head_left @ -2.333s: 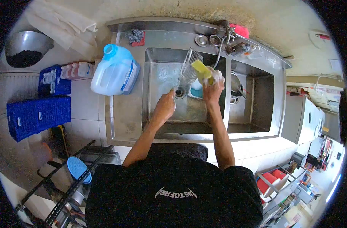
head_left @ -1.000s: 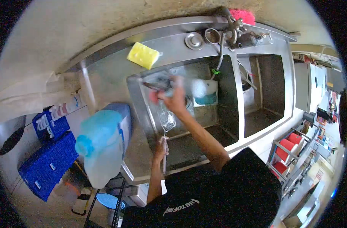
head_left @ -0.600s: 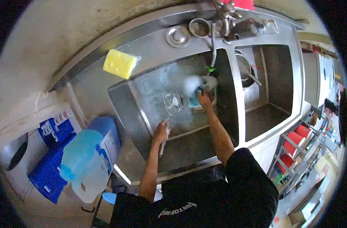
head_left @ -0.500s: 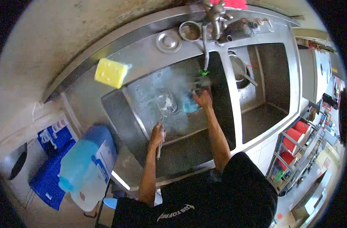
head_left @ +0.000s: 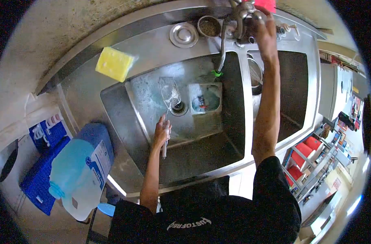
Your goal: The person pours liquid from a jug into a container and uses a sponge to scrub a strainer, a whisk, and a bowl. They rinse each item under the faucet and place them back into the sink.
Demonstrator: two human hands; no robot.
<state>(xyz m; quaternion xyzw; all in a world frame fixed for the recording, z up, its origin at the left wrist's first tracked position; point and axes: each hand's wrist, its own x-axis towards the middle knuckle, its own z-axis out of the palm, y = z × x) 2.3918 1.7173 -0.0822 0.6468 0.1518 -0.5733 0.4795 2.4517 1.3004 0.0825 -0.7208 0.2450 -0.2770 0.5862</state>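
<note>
My left hand [head_left: 162, 131] is closed round the handle of a metal slotted turner [head_left: 169, 90]. Its slotted head reaches over the drain [head_left: 179, 108] in the left basin of the steel sink [head_left: 185, 162]. To its right, on the basin floor, sits a clear rectangular container [head_left: 192, 106] with liquid and small dark and red bits in it. My right hand [head_left: 266, 36] is up at the back ledge, fingers bent round a knob of the metal tap [head_left: 245, 10]. The tap's spout, with a green tip [head_left: 217, 73], points down into the left basin.
A yellow sponge [head_left: 114, 64], a round metal lid [head_left: 183, 35] and a small metal cup [head_left: 209, 27] lie along the ledge. A pot with a whisk [head_left: 255, 73] stands in the right basin. A large jug of blue liquid [head_left: 81, 162] is at the left.
My right hand has left the container area in the basin and risen to the tap. The mist or spray over the basin has cleared. My left hand still holds the turner, now slightly further back.
</note>
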